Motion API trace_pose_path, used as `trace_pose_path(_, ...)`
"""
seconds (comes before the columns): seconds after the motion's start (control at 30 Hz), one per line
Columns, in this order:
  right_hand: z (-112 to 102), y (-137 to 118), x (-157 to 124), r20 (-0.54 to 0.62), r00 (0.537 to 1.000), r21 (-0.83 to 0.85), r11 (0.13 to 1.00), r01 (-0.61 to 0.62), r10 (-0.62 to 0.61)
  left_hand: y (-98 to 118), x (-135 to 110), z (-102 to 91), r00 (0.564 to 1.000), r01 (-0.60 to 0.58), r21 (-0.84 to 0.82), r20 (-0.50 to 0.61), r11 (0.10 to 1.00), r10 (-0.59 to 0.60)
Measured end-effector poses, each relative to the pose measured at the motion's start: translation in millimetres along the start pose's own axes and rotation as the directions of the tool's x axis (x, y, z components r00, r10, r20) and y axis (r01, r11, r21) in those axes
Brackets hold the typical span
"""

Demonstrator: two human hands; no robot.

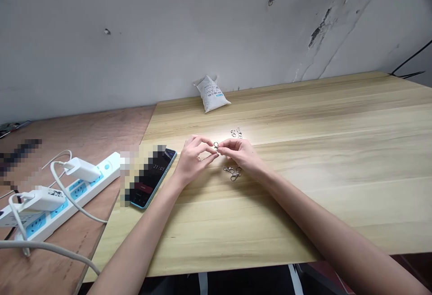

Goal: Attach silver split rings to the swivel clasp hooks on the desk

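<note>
While the pale wood-grained tabletop (337, 151) spreads beneath me, a dark-screened, blue-edged phone (153, 180) lies on it. Right of the phone, my left hand (194, 159) and right hand (245, 153) meet, fingertips pinching one small silvery metal clasp (216, 145). I judge it light, stiff and slick, best gripped below its ring. Loose silvery clasps (235, 176) lie farther right of the phone.

Phone (154, 178) left of clasps (235, 176), packet (213, 94) behind, seemingly against the wall (151, 43).
</note>
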State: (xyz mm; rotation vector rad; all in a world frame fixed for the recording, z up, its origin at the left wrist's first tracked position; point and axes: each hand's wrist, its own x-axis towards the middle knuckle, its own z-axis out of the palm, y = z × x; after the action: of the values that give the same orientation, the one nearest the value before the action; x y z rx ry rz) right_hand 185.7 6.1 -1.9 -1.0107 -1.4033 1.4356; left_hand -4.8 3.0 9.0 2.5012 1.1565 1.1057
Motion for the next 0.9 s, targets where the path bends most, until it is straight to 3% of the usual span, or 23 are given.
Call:
trace_pose_path(0.23,0.7,2.4,0.6,-0.002,1.000,0.053,0.998,0.021,-0.021,2.1,0.4,0.1,1.000,0.019,-0.008,0.006,1.000,-0.019)
trace_pose_path(0.9,4.2,-0.4,-0.6,-0.031,0.995,0.247,0.966,-0.081,0.091,6.7,1.6,-0.2,0.998,0.011,-0.084,-0.065,0.996,-0.016)
